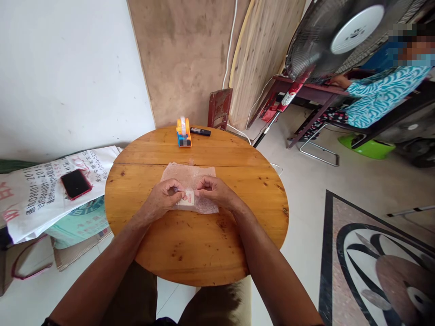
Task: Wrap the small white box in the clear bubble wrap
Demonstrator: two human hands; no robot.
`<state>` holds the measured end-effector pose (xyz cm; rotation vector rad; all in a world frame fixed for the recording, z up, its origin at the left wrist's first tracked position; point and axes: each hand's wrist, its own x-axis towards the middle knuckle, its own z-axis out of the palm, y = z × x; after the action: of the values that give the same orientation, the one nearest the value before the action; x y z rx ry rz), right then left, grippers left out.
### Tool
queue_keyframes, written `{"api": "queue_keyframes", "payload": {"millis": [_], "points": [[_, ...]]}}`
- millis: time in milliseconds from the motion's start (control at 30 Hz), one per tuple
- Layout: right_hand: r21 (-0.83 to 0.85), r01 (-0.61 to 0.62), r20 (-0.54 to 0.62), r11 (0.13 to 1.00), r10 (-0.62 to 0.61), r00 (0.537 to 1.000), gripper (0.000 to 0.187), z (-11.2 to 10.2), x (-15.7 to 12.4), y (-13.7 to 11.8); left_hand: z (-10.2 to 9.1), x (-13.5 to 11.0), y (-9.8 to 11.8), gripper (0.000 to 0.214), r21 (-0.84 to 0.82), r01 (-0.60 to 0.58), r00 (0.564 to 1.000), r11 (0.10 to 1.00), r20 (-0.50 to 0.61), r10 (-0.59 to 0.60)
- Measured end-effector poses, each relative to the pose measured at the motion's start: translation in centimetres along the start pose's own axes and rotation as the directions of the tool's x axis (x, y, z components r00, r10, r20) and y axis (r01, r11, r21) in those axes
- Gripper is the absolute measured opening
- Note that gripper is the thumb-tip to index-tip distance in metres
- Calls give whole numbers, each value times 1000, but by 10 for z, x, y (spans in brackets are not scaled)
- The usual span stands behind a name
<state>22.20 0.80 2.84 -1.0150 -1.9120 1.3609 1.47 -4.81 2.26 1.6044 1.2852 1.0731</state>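
Observation:
A sheet of bubble wrap [207,206] lies spread on the round wooden table [197,244]. On its near part rests a small flat white square packet [187,199] with red print. My left hand [169,194] is closed at the packet's left edge, thumb and fingers pinched on it. On the other side, my right hand [212,190] is closed in a pinch by the packet's upper right corner. What sits between those fingertips is too small to make out. Both wrists hover just over the bubble wrap.
An orange and blue tape dispenser [184,132] and a black marker-like object [200,131] stand at the table's far edge. Left, a phone [76,184] lies on white sacks [37,194]. A large fan [353,34] and a seated person [384,95] are at right.

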Motion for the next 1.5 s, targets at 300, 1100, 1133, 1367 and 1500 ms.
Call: {"api": "queue_keyframes", "payload": {"millis": [300, 1100, 1133, 1367, 1500], "points": [[-422, 495, 51, 759, -526, 849, 8, 15, -10, -19, 3, 5, -4, 23, -65, 2, 1000, 998, -13, -3], [-724, 430, 248, 539, -378, 892, 33, 27, -16, -24, -26, 8, -12, 36, 372, 107, 991, 922, 33, -128], [-732, 427, 246, 532, -378, 893, 32, 28, -16, -25, -27, 8, -13, 34, 445, 84, 995, 891, 4, -95], [-744, 429, 250, 512, -382, 889, 30, 29, -17, -30, -49, -17, -8, 39, 628, 174, 984, 759, -138, -111], [-759, 424, 252, 493, -379, 891, 30, 30, -17, -29, -49, -21, -1, 45, 635, 255, 967, 729, -169, -191]]}}
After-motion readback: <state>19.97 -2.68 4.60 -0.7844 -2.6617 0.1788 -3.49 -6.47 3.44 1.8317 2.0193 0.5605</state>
